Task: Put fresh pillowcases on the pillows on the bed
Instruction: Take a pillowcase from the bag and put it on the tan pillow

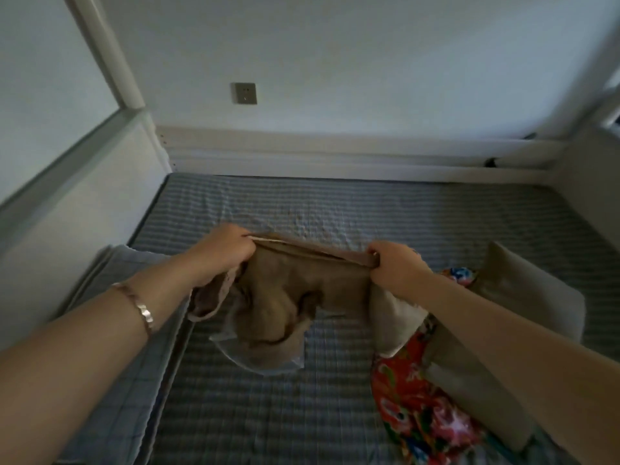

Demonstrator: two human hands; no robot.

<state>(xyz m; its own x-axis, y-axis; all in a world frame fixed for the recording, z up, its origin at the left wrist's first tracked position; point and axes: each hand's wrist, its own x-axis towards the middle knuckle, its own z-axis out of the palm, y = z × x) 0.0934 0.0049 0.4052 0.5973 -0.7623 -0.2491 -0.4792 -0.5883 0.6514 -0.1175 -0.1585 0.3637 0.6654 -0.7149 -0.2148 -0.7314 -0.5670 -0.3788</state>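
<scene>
Reference landmark: the bed [335, 209], covered by a blue-grey striped sheet.

1. Pillowcase [295, 283]: tan fabric, held in the air above the middle of the bed. Its upper edge is pulled into a nearly straight line between the two hands. The rest hangs down in loose, bunched folds toward the bed. A pale bluish corner shows at the lowest part of the hanging bundle; what it belongs to cannot be told.

2. Left hand [224, 250]: the grip is closed on the left end of the pillowcase's upper edge, with the fingers curled round the fabric. A metal bracelet [141, 307] sits on this wrist.

3. Right hand [399, 266]: the grip is closed on the right end of the same edge, with the fingers folded over the cloth and the knuckles up.

4. Folded blanket [134, 330]: blue-grey, lying along the bed's left edge beneath the left forearm.

5. Pillow [523, 290]: beige, lying at the bed's right side, partly under the right forearm.

6. Floral cloth [412, 397]: red with a bright pattern, lying on the bed's right side, touching the pillow.

7. Wall socket [244, 93]: mounted on the white wall beyond the bed's far edge.
</scene>
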